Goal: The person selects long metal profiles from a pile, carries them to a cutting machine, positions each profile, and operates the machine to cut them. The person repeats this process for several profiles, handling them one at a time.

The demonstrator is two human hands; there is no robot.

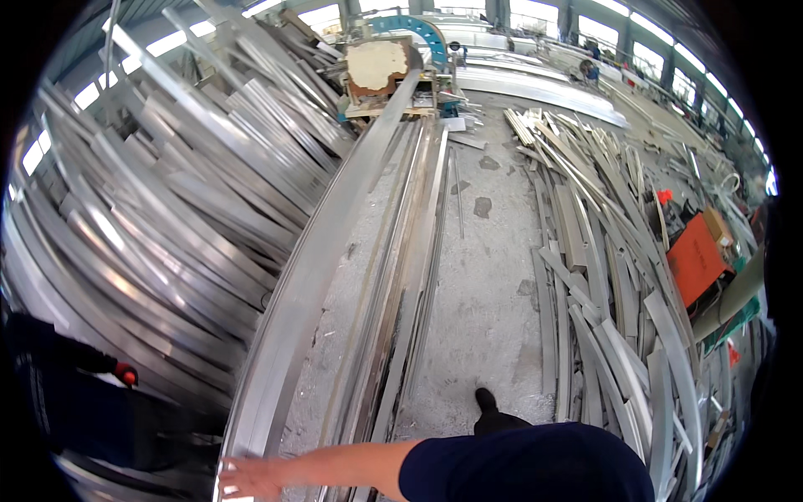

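Note:
My left arm, in a short dark blue sleeve, stretches out to the left along the lower edge. My left hand (251, 478) rests at the near end of a long, wide silver metal profile (288, 335). Its fingers are spread and look laid on the metal rather than wrapped around it; the lower edge partly cuts off the hand. From there the profile runs away from me to a machine with a blue curved guard (422, 33) and a worn, pale-patched front (376, 67). My right hand does not show.
Many metal profiles (159, 201) lean in a stack at left, where a co-worker's red-gloved hand (125, 374) shows. Long narrow bars (389, 335) run beside the wide profile. Loose offcuts (594, 276) pile up at right, near an orange box (697, 259). Grey floor (477, 318) lies between.

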